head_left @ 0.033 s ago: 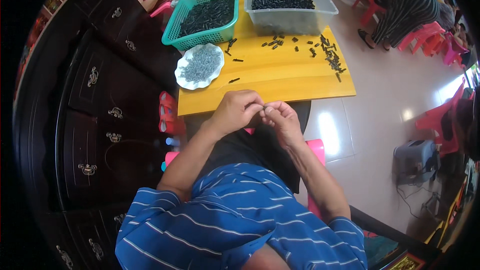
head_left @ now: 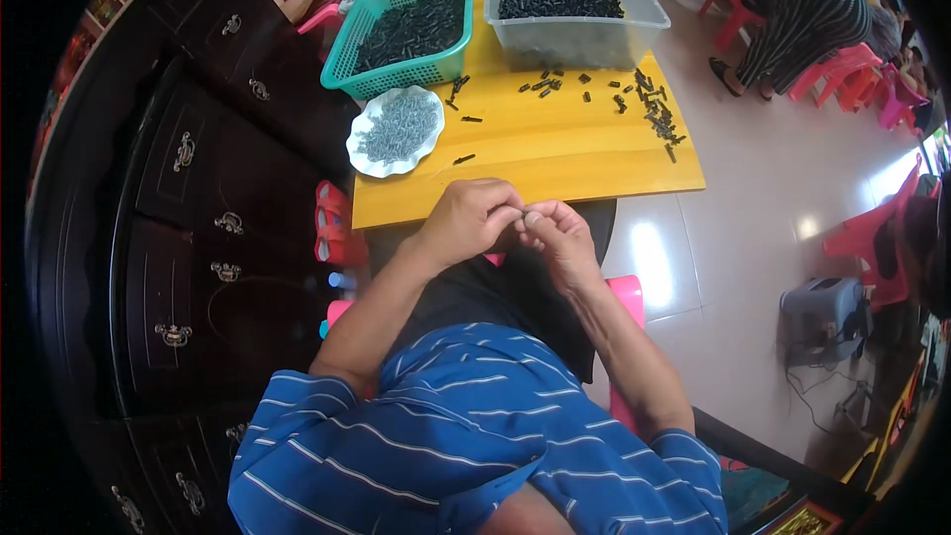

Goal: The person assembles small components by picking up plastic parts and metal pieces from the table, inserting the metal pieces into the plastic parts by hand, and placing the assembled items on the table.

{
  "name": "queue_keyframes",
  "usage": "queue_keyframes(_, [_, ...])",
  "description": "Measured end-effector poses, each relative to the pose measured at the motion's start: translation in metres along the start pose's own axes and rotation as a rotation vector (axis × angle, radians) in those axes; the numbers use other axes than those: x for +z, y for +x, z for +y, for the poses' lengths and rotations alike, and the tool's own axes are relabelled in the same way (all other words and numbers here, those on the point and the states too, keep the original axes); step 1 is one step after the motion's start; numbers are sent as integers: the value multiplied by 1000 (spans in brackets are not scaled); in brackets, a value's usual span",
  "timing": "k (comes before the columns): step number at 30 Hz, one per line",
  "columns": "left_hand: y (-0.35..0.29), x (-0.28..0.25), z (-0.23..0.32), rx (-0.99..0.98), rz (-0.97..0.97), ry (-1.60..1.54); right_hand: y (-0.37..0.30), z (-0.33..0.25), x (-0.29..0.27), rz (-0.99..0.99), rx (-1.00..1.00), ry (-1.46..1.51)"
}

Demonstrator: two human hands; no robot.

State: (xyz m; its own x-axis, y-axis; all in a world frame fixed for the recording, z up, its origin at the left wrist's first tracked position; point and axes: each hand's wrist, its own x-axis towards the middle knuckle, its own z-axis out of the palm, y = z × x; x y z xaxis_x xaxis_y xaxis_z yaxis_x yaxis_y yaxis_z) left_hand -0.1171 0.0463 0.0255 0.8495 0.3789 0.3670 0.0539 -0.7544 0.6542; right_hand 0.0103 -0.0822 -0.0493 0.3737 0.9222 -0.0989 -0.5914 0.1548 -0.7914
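Note:
My left hand (head_left: 468,223) and my right hand (head_left: 565,243) meet just off the near edge of the yellow tabletop (head_left: 555,154), above my lap. Thumbs and fingers of both are pinched together around a small dark piece (head_left: 523,213), mostly covered by the fingertips. On the table beyond, a white wavy-rimmed plate (head_left: 359,155) carries many small clear or silvery parts. Short black cylindrical pieces (head_left: 656,111) lie in a loose cluster at the right edge. One slim black piece (head_left: 464,159) rests nearest my left hand.
At the back stand a green slotted basket (head_left: 342,79) and a clear plastic bin (head_left: 634,35), both filled with black pieces. A dark drawer cabinet (head_left: 149,277) rises on my left. Other people sit farther off, near red stools (head_left: 837,69). A grey box-shaped device (head_left: 824,312) stands at right.

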Motion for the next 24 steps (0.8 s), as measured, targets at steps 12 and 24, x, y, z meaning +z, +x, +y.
queue_keyframes(12, [6,-5,-5,-293,-112,-287,0,5,4,-16,47,95])
queue_keyframes(24, [10,-15,-1,-229,-169,-254,-1,1,2,-123,199,251])
